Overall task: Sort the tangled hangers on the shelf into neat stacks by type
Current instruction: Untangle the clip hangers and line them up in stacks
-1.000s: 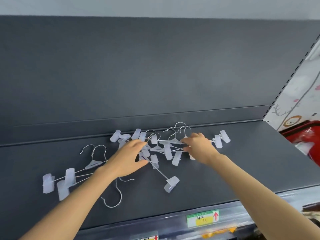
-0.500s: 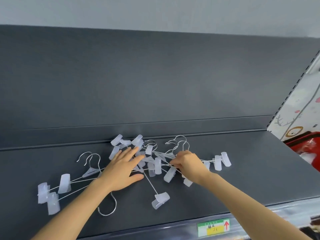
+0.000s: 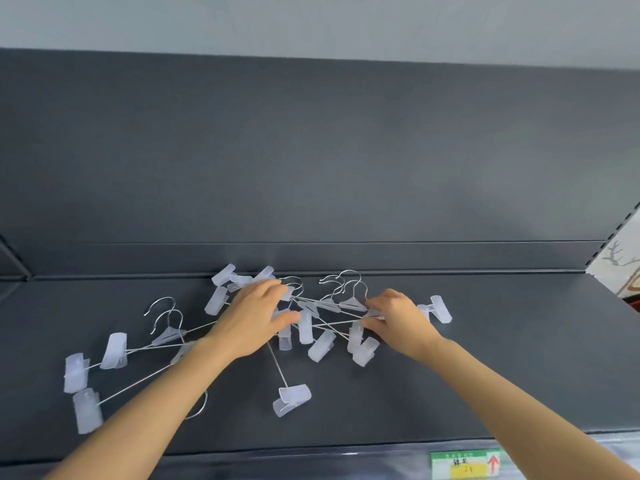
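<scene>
Several tangled wire clip hangers point(image 3: 313, 317) with translucent white clips lie on a dark grey shelf point(image 3: 519, 358). My left hand point(image 3: 251, 320) lies over the left part of the tangle, fingers on the clips and thumb against a wire. My right hand point(image 3: 394, 317) pinches wire bars at the right end of the tangle, fingers curled round them. A smaller group of hangers point(image 3: 114, 355) spreads out to the left, partly under my left forearm. One hanger's clip point(image 3: 292, 398) sticks out toward the front edge.
The shelf's back panel point(image 3: 311, 168) rises right behind the hangers. A price label point(image 3: 464, 464) sits on the front rail. A patterned white panel point(image 3: 620, 265) and something red stand at the far right. Bare shelf lies right of the tangle.
My right hand has shifted right along the wires and grips them nearer the tangle's right end. My left hand moved slightly back onto the clips. The view tilted upward.
</scene>
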A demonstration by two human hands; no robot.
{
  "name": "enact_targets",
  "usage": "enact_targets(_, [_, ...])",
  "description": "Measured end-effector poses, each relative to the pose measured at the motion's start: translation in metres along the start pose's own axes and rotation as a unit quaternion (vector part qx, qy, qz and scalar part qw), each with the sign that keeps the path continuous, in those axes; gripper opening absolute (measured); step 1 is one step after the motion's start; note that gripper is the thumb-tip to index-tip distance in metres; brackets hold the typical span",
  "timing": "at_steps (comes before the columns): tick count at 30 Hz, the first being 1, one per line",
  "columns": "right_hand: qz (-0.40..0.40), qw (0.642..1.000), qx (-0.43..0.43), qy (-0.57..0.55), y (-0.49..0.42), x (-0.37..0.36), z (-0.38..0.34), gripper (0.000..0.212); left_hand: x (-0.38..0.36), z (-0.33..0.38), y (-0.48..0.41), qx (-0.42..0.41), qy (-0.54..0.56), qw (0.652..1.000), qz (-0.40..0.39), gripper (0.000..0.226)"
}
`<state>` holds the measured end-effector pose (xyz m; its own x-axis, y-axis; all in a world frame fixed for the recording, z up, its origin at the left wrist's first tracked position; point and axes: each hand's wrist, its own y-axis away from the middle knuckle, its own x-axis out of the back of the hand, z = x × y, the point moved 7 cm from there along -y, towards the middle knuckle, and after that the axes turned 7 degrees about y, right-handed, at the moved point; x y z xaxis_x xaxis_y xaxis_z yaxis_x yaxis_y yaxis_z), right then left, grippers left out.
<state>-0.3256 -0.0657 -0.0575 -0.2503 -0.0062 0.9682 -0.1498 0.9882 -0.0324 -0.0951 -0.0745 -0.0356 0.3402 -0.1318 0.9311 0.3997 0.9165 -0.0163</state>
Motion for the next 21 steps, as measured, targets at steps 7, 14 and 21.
enact_targets(7, [-0.035, 0.999, -0.010, -0.033, 0.004, 0.002, 0.004, 0.018, -0.024, 0.052, -0.031, -0.083, -0.011, 0.995, -0.062, 0.049])
enact_targets(14, [-0.096, 0.995, 0.032, 0.001, 0.014, 0.007, 0.009, 0.012, -0.037, 0.061, -0.048, -0.072, -0.005, 0.995, -0.073, 0.031])
enact_targets(21, [-0.092, 0.995, 0.029, -0.003, 0.013, 0.011, 0.012, 0.018, -0.047, 0.067, -0.064, -0.039, 0.065, 0.992, -0.097, 0.019])
